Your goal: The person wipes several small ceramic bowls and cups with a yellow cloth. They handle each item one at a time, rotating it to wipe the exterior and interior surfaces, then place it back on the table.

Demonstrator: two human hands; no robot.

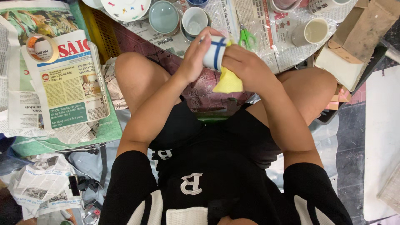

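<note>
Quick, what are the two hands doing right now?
Left hand: closed around a white cup with blue stripes.
Right hand: closed on a yellow cloth, pressed against the cup.

Newspaper sheets (250, 25) are covering the low work surface ahead, with ceramic cups (194, 21) and a pale blue bowl (163, 16) sitting on them beside green-handled scissors (246, 38). A folded newspaper (68, 81) is lying on a green mat (106, 131) to one side, a tape roll (41, 48) resting on top. Cardboard boxes (354, 37) are leaning opposite. Dark tiled floor (352, 146) is showing below (crumpled paper (41, 183) is littering it). Even light is falling throughout.
</note>
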